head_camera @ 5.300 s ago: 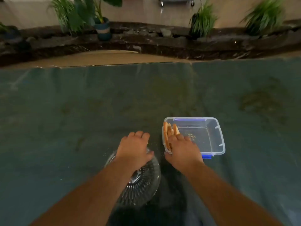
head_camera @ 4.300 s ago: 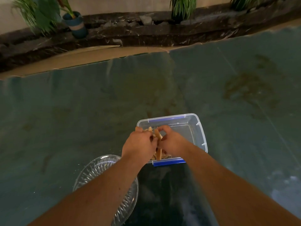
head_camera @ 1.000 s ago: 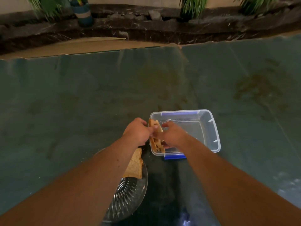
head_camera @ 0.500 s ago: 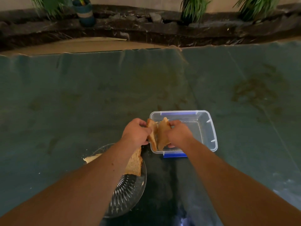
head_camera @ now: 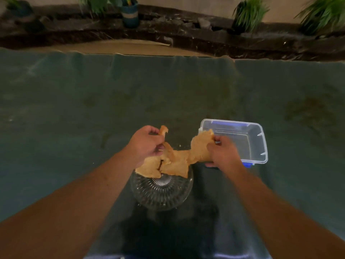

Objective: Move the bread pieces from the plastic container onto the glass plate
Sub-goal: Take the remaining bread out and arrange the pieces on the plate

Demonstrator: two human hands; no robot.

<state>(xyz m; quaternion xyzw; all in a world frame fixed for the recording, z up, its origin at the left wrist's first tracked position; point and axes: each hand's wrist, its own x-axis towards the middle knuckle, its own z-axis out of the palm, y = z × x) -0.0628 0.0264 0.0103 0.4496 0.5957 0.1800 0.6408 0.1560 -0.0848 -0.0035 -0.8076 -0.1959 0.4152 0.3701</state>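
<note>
Left hand (head_camera: 147,144) fingers pinching bread slice (head_camera: 164,131), right hand (head_camera: 223,153) gripping another, plate's (head_camera: 162,193) far rim hidden

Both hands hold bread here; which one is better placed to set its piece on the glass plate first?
Left. The left hand holds its bread piece above the ribbed glass plate; the right hand grips its bread slice nearer the clear plastic container.

The setting appeared to be a lobby or indoor courtyard rather than a kitchen. A worktop (head_camera: 168,94) draped in a creased teal cloth (head_camera: 74,109) stood before a long planter bed (head_camera: 186,34) edged in dark stone and rocks, where leafy green plants (head_camera: 248,14) grew (one of them in a blue striped pot (head_camera: 130,14)). Pale polished flooring (head_camera: 186,4) stretched behind the bed, and the light was dim.
</note>
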